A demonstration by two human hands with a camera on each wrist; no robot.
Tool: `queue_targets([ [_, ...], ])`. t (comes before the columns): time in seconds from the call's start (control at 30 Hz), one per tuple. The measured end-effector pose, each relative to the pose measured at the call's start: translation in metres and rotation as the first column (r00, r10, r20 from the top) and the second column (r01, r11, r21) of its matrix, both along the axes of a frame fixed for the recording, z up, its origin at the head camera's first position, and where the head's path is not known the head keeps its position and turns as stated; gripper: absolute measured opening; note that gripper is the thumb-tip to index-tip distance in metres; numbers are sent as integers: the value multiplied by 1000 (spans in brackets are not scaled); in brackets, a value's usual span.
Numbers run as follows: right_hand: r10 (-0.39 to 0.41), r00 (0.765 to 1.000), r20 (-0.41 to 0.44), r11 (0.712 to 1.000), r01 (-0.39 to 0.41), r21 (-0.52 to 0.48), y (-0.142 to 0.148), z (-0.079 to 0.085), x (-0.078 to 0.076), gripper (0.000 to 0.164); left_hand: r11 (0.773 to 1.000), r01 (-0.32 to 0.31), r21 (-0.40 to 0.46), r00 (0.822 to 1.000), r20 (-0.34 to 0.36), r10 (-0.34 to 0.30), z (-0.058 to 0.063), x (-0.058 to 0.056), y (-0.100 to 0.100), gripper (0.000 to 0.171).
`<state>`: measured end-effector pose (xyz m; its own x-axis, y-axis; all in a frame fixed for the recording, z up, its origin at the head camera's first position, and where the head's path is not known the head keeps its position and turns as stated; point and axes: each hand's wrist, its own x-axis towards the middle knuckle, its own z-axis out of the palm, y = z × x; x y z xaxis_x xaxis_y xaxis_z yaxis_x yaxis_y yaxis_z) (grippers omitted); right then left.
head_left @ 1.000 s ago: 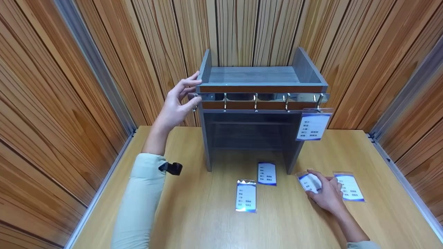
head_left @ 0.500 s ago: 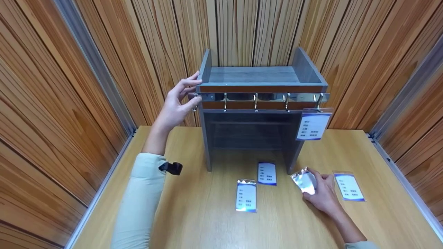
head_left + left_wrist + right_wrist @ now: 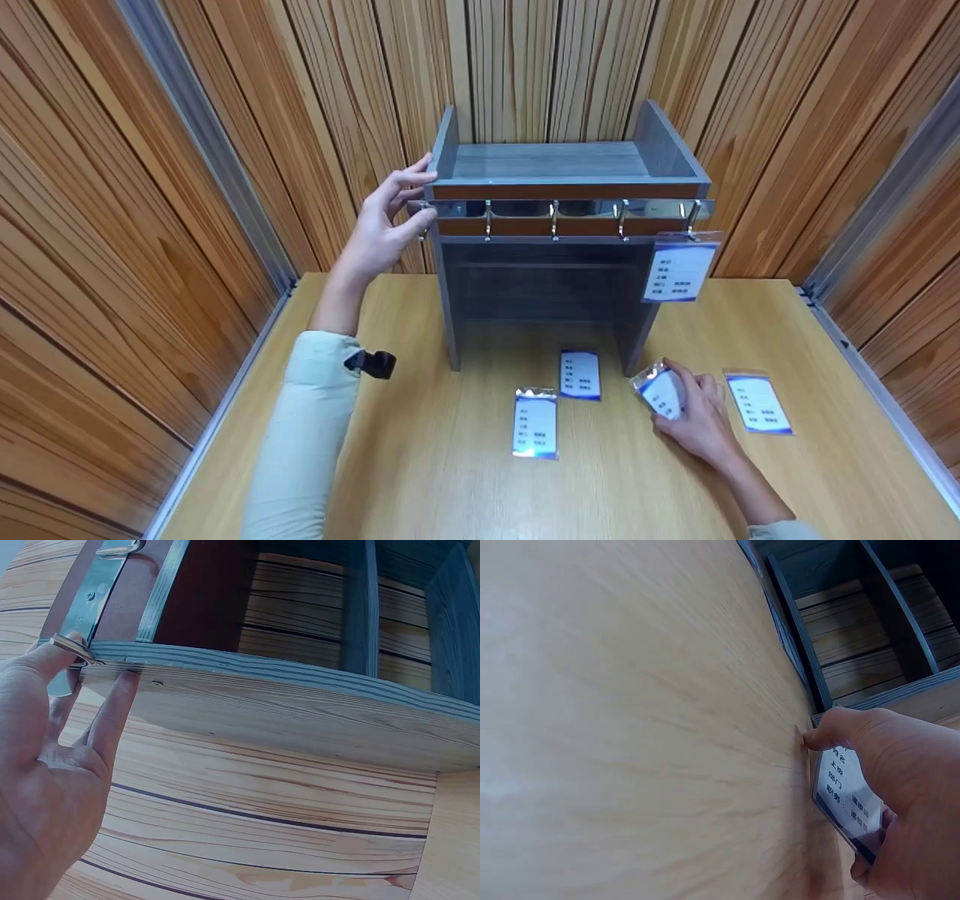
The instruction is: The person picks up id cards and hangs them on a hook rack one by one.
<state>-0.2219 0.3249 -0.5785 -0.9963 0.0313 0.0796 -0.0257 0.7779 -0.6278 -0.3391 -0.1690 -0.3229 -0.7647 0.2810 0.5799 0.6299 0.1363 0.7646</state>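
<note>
My left hand (image 3: 388, 229) grips the left end of the metal hook rail (image 3: 525, 209) on the front of a grey shelf (image 3: 570, 180). In the left wrist view its thumb lies by the end hook (image 3: 73, 649), fingertips against the side panel. My right hand (image 3: 701, 420) pinches a badge card in a clear sleeve (image 3: 663, 391), tilted just above the table. The right wrist view shows this badge card (image 3: 847, 795) between thumb and fingers, partly hidden by them. Another badge card (image 3: 679, 271) hangs from the rightmost hook.
Three more badge cards lie on the wooden table (image 3: 435, 480): one badge card (image 3: 580, 375) near the shelf's opening, a second badge card (image 3: 535, 424) before it, and a third badge card (image 3: 759, 403) right of my right hand. Wood-panelled walls (image 3: 517, 67) enclose the table.
My right hand has lifted its badge card off the table, tilting it and shifting it slightly left, away from the rightmost card. The left hand stays in place.
</note>
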Motion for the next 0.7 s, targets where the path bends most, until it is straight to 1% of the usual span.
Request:
queue_targets([
  [0.07,-1,1000,-5,1000,1,3,0,1,0,99,1000,-1,-2,1000,0,1,0,0,0,41],
  [0.23,-8,999,31,1000,8,-8,-1,9,0,102,1000,-3,-4,1000,7,3,0,0,0,41],
  [0.3,-7,999,32,1000,7,-14,-2,12,0,102,1000,-5,-4,1000,10,5,0,0,0,42],
  [0.47,3,1000,-1,1000,-3,-18,-6,15,2,103,1000,-5,-4,1000,13,5,1,0,0,42],
  [0.7,18,999,-41,999,-20,-49,-14,17,7,104,1000,-10,-3,1000,19,10,1,0,0,41],
])
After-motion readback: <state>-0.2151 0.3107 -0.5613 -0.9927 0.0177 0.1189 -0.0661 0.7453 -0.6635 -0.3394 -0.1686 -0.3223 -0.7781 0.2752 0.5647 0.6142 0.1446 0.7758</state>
